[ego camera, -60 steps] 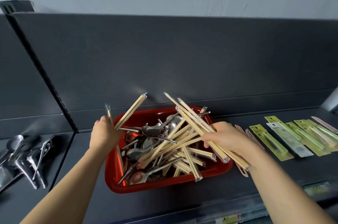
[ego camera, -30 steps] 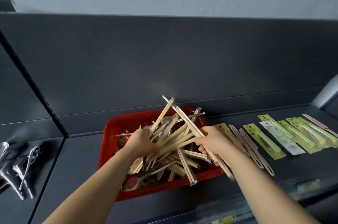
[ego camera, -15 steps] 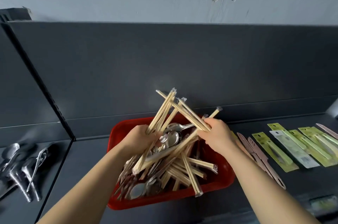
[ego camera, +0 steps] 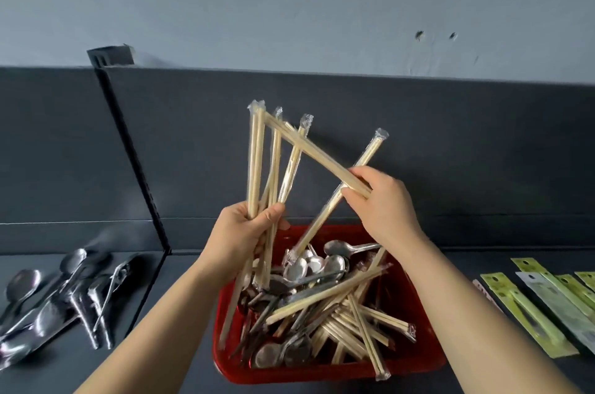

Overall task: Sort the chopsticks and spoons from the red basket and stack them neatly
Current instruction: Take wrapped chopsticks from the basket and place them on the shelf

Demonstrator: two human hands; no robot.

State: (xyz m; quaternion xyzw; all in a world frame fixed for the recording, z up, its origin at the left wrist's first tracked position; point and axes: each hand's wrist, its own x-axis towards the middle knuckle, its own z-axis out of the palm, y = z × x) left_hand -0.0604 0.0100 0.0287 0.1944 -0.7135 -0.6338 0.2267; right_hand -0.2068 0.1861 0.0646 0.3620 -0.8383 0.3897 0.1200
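Head view: dark grey shelf [ego camera: 180, 313] with a dark back panel [ego camera: 450, 142]; pale grey wall [ego camera: 289, 1] above. A black slotted upright [ego camera: 135, 162] splits the shelf. Left section holds loose metal spoons and tongs [ego camera: 48, 303]. Far right, green packets [ego camera: 547, 306] lie in a row. Red basket [ego camera: 425, 358] sits near centre, holding a jumble of wrapped chopsticks [ego camera: 347, 326] and spoons [ego camera: 322, 268]. Left hand [ego camera: 244, 232] is closed around a bundle of wrapped chopsticks [ego camera: 257, 162], raised nearly upright above the basket's left edge. Right hand [ego camera: 386, 203] pinches two more chopstick pairs [ego camera: 315, 152] above the basket, crossed; one reaches left across the bundle's tops.
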